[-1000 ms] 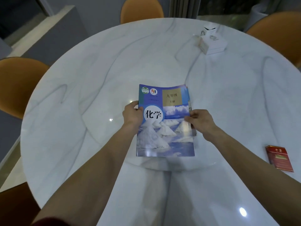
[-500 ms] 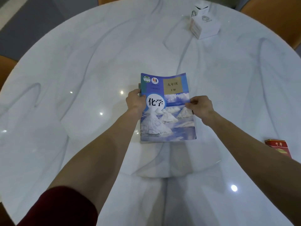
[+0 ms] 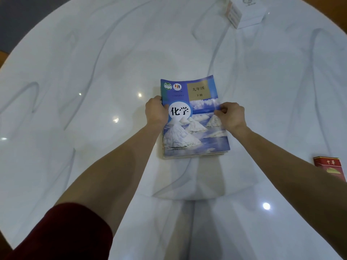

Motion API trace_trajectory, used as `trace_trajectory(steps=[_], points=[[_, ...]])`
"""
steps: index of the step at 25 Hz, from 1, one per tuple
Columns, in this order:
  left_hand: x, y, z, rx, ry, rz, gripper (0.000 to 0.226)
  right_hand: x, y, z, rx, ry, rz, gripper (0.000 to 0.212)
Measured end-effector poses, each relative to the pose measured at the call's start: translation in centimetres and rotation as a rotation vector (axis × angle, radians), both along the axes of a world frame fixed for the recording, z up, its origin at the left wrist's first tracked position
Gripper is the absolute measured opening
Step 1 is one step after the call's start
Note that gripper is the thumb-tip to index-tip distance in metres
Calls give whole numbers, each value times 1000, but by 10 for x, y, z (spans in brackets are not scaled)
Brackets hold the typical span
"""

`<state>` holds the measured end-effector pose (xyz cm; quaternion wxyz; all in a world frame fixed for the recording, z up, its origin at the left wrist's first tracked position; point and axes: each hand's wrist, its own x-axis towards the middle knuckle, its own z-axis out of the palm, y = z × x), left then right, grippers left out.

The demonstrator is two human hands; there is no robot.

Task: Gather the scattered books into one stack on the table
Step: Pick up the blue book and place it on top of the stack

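Both hands clamp the stack of books (image 3: 195, 117) from its two long sides: the left hand (image 3: 156, 113) curls over the left edge at 9 o'clock, thumb on the cover, and the right hand (image 3: 231, 116) has its grip closed on the right edge at 3 o'clock, fingertips pinching the top cover. A dark red sleeve (image 3: 62, 233) covers the left upper arm.

The stack lies flat at the middle of the white marble counter (image 3: 93, 72), its long axis running 12 to 6 o'clock, title upright toward the person. Page edges of lower books show beneath at 6 o'clock. The top cover reads 化学, with 九年级 and 下册 on a tan panel, above white salt mounds.

At 1 o'clock, well apart, sits a white box (image 3: 246, 12); whether anything is inside cannot be told. At 4 o'clock lies a red cigarette pack (image 3: 329, 166) marked 中华.
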<state>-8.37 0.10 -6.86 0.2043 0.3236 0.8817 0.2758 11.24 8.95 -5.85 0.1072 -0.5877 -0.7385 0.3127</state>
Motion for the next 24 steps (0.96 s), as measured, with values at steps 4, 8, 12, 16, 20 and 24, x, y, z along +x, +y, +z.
trace_trajectory(steps=[4,8,12,16,20,24], points=[[-1,-4,-4,-85,52,-66,28,1,-5,-7,26,10,-26,26],[1,-6,-9,-56,14,-77,29,1,-8,-8,12,13,-66,26],[6,-9,-8,-63,20,-88,28,2,-8,-9,-5,14,-94,26],[8,-9,-4,-114,40,-115,28,2,-7,-5,-18,7,-98,23],[13,-13,6,-199,137,-142,32,7,-9,-1,-26,-44,-69,26],[27,-22,21,-177,280,-230,30,23,-17,6,19,-187,39,26]])
